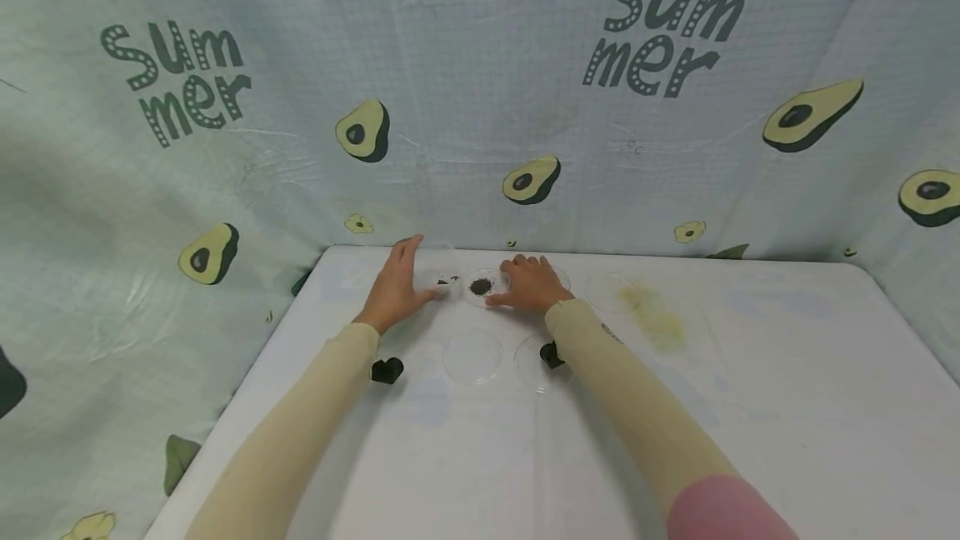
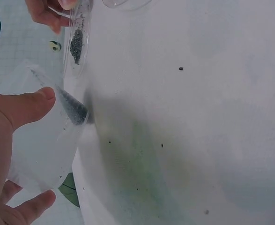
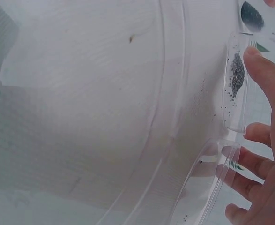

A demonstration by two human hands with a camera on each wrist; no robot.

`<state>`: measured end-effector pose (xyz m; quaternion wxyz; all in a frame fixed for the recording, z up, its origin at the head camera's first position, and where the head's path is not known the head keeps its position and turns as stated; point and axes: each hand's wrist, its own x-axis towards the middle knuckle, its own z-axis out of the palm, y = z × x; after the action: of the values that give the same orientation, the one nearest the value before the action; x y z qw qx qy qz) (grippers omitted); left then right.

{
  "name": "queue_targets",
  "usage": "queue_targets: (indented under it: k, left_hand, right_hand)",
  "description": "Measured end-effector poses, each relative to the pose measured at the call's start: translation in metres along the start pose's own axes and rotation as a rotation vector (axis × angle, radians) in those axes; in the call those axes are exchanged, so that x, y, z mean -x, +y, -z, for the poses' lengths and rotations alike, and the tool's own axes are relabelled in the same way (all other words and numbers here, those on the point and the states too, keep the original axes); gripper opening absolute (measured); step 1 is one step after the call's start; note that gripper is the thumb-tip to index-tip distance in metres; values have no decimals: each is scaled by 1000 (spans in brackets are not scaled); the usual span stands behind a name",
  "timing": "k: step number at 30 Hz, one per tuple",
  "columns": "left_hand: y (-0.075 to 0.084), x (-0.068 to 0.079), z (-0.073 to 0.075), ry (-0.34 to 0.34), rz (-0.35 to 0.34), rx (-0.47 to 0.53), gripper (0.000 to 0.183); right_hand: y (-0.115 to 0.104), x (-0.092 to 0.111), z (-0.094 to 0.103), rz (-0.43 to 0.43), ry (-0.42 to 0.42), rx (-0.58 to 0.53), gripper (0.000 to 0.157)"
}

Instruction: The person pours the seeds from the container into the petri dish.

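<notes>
Gripping a clear bag [image 2: 43,150], dark granules [image 2: 72,110] gathered at one edge, the left hand [image 1: 396,288] has its thumb and fingers on either side. The right hand [image 1: 528,283] holds a clear dish [image 3: 236,119] between thumb and forefinger, with a dark heap [image 3: 238,77] inside; just beside its remaining fingers, a second dish [image 3: 200,180] sits on the desk [image 1: 787,407].

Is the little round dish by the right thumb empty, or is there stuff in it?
Not empty: the clear dish holds a heap of dark grains in its middle, with a few more scattered around.
</notes>
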<state>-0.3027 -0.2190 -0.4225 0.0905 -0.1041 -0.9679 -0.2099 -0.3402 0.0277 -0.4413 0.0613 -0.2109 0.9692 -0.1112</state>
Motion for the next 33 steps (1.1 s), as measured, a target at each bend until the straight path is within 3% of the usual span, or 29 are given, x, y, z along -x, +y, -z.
queue_targets:
  k: [17, 33]
  left_hand:
    - [-9, 4, -6, -12, 108, 149, 98]
    - [-18, 8, -9, -107, 247, 272, 105]
  right_hand:
    - [0, -1, -2, -13, 6, 10, 79]
    - [-2, 1, -1, -7, -8, 10, 79]
